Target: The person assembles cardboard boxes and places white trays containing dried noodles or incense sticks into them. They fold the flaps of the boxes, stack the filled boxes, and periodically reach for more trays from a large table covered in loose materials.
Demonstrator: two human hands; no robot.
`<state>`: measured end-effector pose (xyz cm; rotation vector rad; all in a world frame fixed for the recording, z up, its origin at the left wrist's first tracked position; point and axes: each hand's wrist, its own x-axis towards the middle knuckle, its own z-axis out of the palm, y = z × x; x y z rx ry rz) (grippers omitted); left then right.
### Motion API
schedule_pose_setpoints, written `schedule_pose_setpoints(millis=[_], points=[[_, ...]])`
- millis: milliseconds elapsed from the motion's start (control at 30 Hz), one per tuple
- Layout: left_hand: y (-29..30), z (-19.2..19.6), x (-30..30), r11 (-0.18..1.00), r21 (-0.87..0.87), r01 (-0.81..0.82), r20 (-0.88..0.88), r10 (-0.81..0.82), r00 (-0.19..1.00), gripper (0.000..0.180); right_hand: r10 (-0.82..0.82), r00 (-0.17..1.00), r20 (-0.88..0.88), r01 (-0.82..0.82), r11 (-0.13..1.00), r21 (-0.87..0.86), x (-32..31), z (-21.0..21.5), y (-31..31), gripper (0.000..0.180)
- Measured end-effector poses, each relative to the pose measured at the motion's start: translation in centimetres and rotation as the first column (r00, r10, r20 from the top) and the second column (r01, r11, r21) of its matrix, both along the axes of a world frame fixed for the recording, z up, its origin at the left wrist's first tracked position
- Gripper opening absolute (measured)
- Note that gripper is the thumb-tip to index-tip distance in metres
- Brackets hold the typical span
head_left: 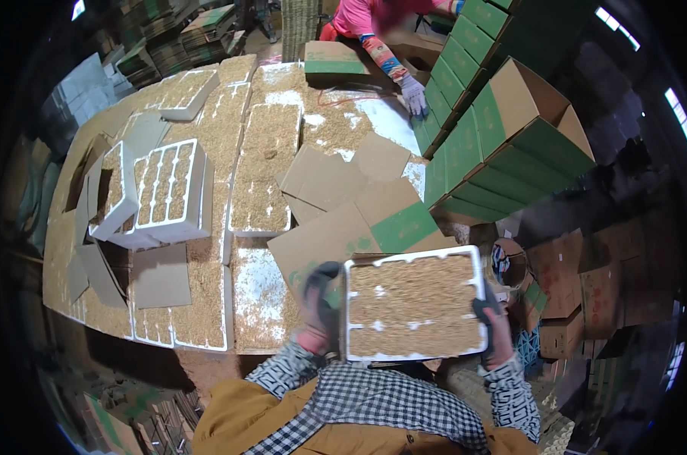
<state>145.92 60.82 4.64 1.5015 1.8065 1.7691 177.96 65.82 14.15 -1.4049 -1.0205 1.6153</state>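
Nearest, in front of the checked apron: a white foam tray point(413, 305) filled to the rim with tan husk-like filling, held level over the near edge of the counter point(260, 292). Left hand point(319, 307), in a dark glove, closed around the tray's left rim, fingers curled over the edge. Right hand point(491, 322), also gloved, gripping the right rim the same way. Both hands clamped on the tray; nothing else in them.

Just beyond the tray, flat brown cardboard sheets point(336, 201) with green-printed panels lie overlapping on the counter, the nearest one partly under the tray's far edge. To their left, long foam trays point(261, 167) packed with the same filling sit side by side, loose filling spilled across and between them. Further left, a compartmented white foam tray point(169, 191) rests tilted on another, with grey card dividers point(160, 274) lying about it.

To the right, a stack of green-and-brown cartons point(503, 144) runs back along the counter's right side, the topmost with open flaps. Lower right, off the counter, brown boxes point(578, 292) are piled.

Far end: another person in a pink top, gloved hand point(414, 95) resting on the counter by the cartons, a flat green carton point(336, 59) just beside the arm. Stacked flat cartons point(169, 34) beyond, upper left.
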Motion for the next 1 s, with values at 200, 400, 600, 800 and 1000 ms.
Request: schedule_pose_setpoints(millis=[200,400,600,800,1000], points=[[16.6,-6.5,-12.3,0.709,-0.415,-0.57,-0.468,0.371,0.802,0.079,0.176,0.568,0.804,-0.451,0.884,0.124,-3.3,-3.9,2.5,0.062],[18.7,-15.7,-19.0,0.757,-0.487,-0.436,-0.481,0.185,0.857,0.054,-0.033,0.45,0.892,-0.645,0.68,0.35,-4.6,-3.4,2.4,0.058],[10.6,-10.6,-22.0,0.812,-0.377,-0.445,-0.211,0.392,0.895,0.045,-0.331,0.2,0.922,-0.236,0.897,0.374,10.2,-8.4,13.8,0.049],[1.9,-1.5,-15.0,0.923,-0.166,-0.347,0.454,0.383,0.804,0.048,0.053,-0.036,0.998,-0.205,0.977,-0.06,25.6,-27.2,23.2,0.037],[-11.8,7.5,-8.7,0.782,-0.047,-0.622,0.344,0.597,0.725,0.058,-0.131,-0.001,0.991,-0.171,0.977,0.129,21.2,-18.3,21.2,0.028]])
